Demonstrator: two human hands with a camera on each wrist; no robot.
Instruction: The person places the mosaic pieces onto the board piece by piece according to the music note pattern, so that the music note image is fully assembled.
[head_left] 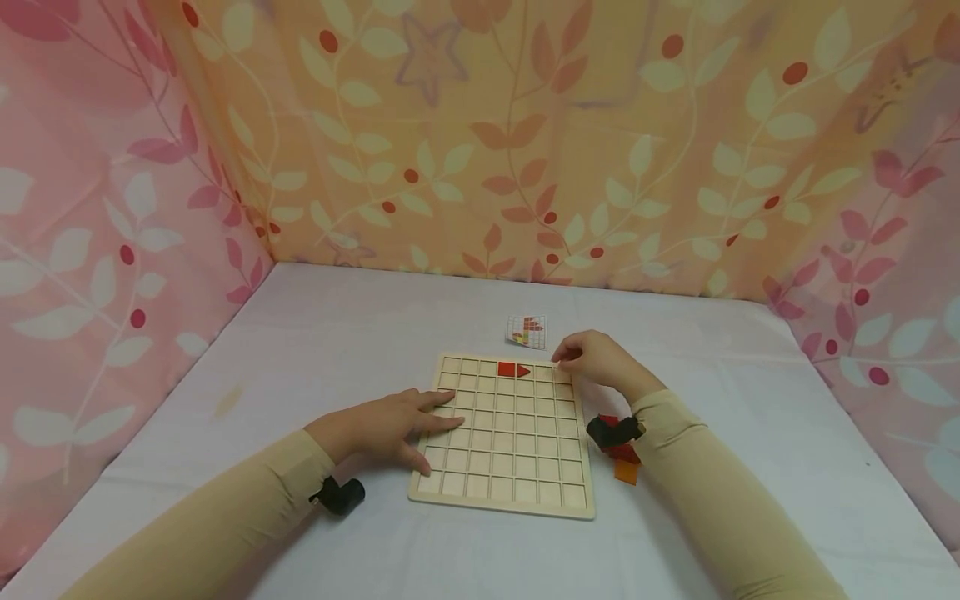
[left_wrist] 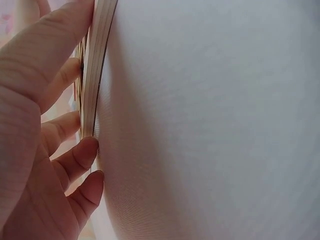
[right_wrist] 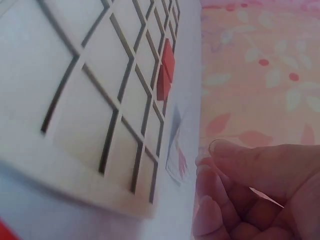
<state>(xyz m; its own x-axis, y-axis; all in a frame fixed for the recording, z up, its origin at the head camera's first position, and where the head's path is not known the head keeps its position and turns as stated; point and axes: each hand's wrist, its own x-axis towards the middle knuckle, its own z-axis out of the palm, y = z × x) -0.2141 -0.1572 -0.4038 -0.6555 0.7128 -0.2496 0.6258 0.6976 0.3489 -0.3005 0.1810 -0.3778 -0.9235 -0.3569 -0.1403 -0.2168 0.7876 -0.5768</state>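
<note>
A pale wooden grid board (head_left: 502, 507) lies on the white cloth. In its top row sit a red square (head_left: 506, 369) and, right beside it, a red triangle (head_left: 523, 371) pointing right. My left hand (head_left: 386, 422) rests on the board's left edge, fingers spread over the grid, thumb at the lower left rim. At the top right corner is my right hand (head_left: 603, 365), fingers loosely bent and thumb near the fingertips. In the right wrist view, nothing shows between that thumb (right_wrist: 225, 150) and the fingers.
Behind the board lies a small printed card (head_left: 527, 332) with a coloured grid picture. Red pieces (head_left: 621, 452) and an orange piece (head_left: 626, 472) lie right of the board, partly under the right wrist's black camera (head_left: 613, 432). Patterned cloth walls (head_left: 480, 150) enclose the table.
</note>
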